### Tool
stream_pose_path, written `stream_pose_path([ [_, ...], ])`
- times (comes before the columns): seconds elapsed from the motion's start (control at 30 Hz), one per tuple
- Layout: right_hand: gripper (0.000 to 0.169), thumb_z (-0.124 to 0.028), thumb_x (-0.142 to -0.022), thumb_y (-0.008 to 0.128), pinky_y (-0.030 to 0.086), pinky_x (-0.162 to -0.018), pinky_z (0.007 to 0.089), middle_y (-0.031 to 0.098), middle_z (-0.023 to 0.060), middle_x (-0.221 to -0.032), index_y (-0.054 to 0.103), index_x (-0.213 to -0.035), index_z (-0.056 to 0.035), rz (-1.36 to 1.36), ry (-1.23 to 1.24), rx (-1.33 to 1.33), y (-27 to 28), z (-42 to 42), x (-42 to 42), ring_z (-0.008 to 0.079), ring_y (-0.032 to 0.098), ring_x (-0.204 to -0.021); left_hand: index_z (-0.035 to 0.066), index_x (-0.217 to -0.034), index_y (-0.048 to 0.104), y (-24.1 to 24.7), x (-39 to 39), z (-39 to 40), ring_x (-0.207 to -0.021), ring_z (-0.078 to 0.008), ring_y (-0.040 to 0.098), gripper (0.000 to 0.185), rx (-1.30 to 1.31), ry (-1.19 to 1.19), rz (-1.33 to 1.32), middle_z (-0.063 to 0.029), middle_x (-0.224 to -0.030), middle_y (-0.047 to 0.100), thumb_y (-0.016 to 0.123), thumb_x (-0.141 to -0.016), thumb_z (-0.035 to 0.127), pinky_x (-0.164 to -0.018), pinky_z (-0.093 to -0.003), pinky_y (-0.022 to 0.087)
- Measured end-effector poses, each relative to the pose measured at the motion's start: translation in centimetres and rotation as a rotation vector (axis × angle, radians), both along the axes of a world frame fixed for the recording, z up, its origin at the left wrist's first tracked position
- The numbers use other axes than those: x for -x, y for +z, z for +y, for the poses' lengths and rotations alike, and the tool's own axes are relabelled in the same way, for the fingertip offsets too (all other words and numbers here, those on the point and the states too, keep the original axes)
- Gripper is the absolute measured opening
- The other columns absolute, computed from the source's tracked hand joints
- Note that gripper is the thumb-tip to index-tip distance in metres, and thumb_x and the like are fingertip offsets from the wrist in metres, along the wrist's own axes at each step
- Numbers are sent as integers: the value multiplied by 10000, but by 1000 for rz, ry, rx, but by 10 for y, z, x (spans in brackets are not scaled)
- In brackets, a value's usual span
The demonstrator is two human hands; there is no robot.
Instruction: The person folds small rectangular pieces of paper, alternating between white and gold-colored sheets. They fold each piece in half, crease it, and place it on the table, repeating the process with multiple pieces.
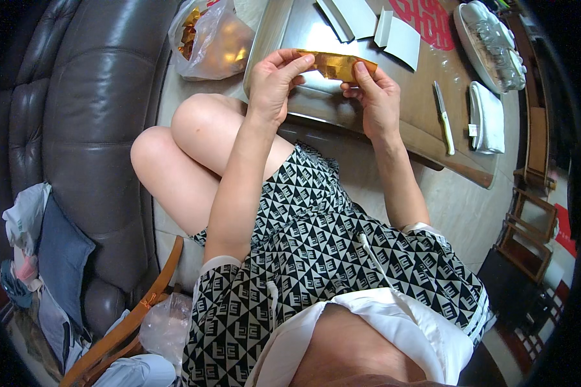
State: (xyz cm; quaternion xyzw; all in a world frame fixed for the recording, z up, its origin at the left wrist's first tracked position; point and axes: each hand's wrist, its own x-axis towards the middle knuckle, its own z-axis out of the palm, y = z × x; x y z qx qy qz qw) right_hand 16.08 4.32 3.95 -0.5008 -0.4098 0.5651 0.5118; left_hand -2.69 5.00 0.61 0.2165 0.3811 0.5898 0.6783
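Note:
A strip of shiny gold foil paper (333, 66) is stretched between my two hands, over the near edge of a coffee table (319, 104). My left hand (277, 80) pinches its left end between thumb and fingers. The right end is gripped by my right hand (375, 94), thumb on top. Beyond the foil, folded white cards (351, 19) lie on the glass tabletop. A translucent plastic bag (218, 53) with gold foil pieces inside stands left of the table.
On the table's right part lie a knife with a pale handle (446, 123) and a folded white cloth (486, 118). A white oval tray (467, 53) holds cups. A dark leather sofa (92, 111) runs along the left, and a wooden chair arm (140, 309) is at lower left.

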Motion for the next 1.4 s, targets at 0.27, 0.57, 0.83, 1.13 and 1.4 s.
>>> stream_pose_path([
  [0.27,298,-309,-1037,625,552,-662,251,739,61,-935,723,-1100,-35,33,-34,-24,-1,6,-4,111,683,-741,31,-1064,715,2,0,0,-666,-53,621,204,-86,-46,-68,-32,-890,710,792,-876,59,-509,-152,413],
  [0.57,268,-286,-1027,646,506,-682,240,711,17,-898,735,-1034,-33,-89,-8,-62,6,10,-11,77,633,-755,35,-1046,731,5,-1,-3,-670,-48,604,226,-65,-179,258,-6,-852,715,826,-856,114,-544,-171,408],
  [0.83,267,-286,-1038,640,465,-666,239,659,-18,-839,742,-1036,-39,-254,147,-104,2,15,-27,60,565,-728,61,-965,774,8,-8,-8,-672,-34,572,173,-84,-213,364,13,-845,730,841,-861,182,-565,-187,400],
  [1.13,254,-273,-1002,692,458,-633,206,678,-32,-843,758,-1030,-29,-306,217,-79,-1,10,-10,34,564,-715,15,-953,772,4,-15,-7,-756,-70,648,179,-130,-162,393,-20,-856,737,832,-870,162,-690,-218,520],
  [1.4,180,-187,-956,729,513,-692,223,717,15,-844,737,-949,-6,-338,333,-41,9,10,-18,68,641,-752,3,-928,776,2,-9,-8,-753,-70,642,174,-185,-282,514,-17,-851,737,838,-860,150,-686,-224,520],
])
